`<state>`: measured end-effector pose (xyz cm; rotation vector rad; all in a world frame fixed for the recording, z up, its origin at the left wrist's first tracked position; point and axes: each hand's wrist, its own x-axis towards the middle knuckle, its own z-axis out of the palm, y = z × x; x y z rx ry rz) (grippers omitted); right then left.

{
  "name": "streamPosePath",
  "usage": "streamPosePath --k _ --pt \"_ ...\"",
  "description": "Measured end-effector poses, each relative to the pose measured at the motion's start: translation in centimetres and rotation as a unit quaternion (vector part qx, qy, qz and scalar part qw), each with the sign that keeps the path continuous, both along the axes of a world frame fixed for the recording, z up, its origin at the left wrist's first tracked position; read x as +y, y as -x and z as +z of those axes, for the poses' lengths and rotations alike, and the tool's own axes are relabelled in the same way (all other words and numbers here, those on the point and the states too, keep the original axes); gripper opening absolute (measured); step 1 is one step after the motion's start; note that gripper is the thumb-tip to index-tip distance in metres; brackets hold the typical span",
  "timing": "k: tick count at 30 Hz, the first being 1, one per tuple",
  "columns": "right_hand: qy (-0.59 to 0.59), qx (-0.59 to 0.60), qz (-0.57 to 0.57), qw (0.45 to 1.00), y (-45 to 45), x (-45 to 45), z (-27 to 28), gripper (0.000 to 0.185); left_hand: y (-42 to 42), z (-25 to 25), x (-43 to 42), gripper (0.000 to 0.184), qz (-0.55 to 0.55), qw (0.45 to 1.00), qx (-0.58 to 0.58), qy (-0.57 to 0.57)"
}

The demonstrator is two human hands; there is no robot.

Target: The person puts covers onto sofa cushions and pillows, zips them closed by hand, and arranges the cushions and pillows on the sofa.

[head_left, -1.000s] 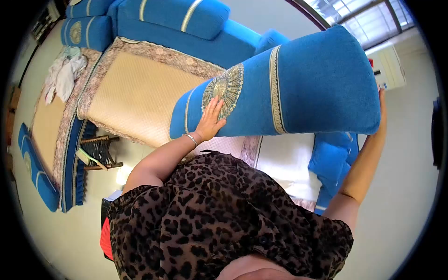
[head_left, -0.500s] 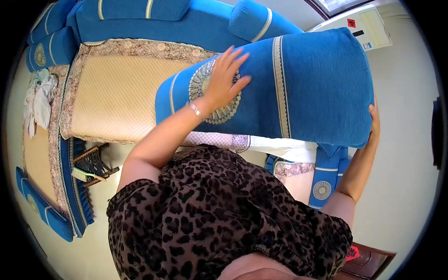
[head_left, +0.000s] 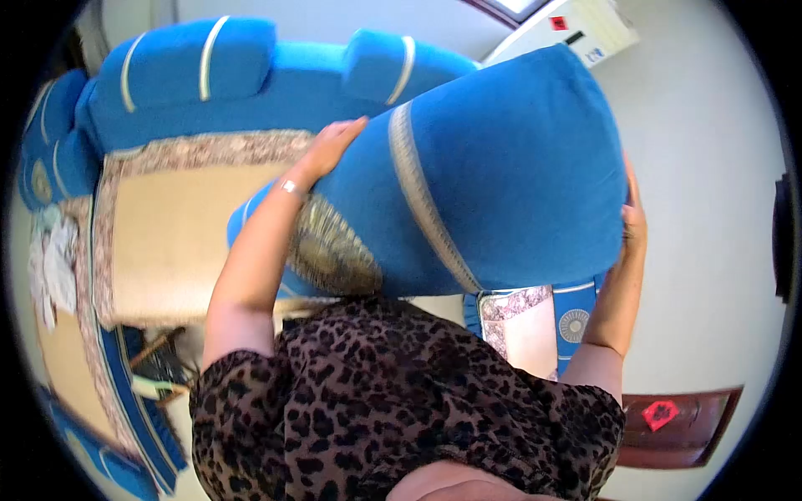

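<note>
A large blue sofa cushion with a patterned trim band and a round fan-like motif is held up in front of my chest, tilted. My left hand, with a bracelet at the wrist, grips its far long edge; the fingertips are partly hidden behind it. At the cushion's right end, my right hand presses and holds the side, its fingers partly out of sight. The near edge of the cushion lies close against my leopard-print top.
Behind the cushion stands a blue sofa with a beige seat mat. White cloths lie on the left sofa section. A folding stool is on the floor, lower left. A white appliance stands at the back right.
My left hand has gone from lying spread on the cushion's face to gripping its far edge. The cushion has tipped and come nearer to my body, shifting left. My right hand stays at its end.
</note>
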<state>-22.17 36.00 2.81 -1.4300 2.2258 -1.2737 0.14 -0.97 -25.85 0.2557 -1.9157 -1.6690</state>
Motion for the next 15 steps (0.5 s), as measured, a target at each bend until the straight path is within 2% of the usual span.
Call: streamPosePath --k 1,3,5,7,9,10,13,15 --pt "-0.004 0.021 0.007 1.000 0.5 0.3 0.1 0.109 -0.8 0.6 0.6 0.050 -0.013 1.000 0.005 0.000" --pt "-0.013 0.059 0.024 0.998 1.0 0.3 0.3 0.106 -2.9 2.0 2.9 0.049 0.083 0.996 0.030 0.026" --pt "0.012 0.030 0.045 0.998 -1.3 -0.7 1.7 0.101 -3.8 0.5 2.7 0.049 0.119 0.992 -0.016 0.042" --pt "0.037 0.031 0.051 0.998 -3.6 -2.2 2.9 0.096 -5.2 1.8 3.6 0.049 0.171 0.982 0.004 0.081" --pt "0.062 0.066 0.037 0.995 -5.0 -3.7 3.9 0.090 -6.6 2.4 3.7 0.049 0.193 0.980 -0.009 0.055" --pt "0.065 0.091 0.044 0.993 -5.2 -4.2 3.9 0.083 -7.1 2.6 4.0 0.049 0.204 0.978 -0.017 0.040" --pt "0.079 0.159 0.080 0.981 -5.5 -5.5 3.8 0.063 -9.2 3.0 5.7 0.048 0.290 0.947 0.014 0.141" --pt "0.095 0.194 0.129 0.968 -5.9 -7.4 4.0 0.050 -10.3 1.9 6.1 0.050 0.293 0.949 -0.013 0.118"
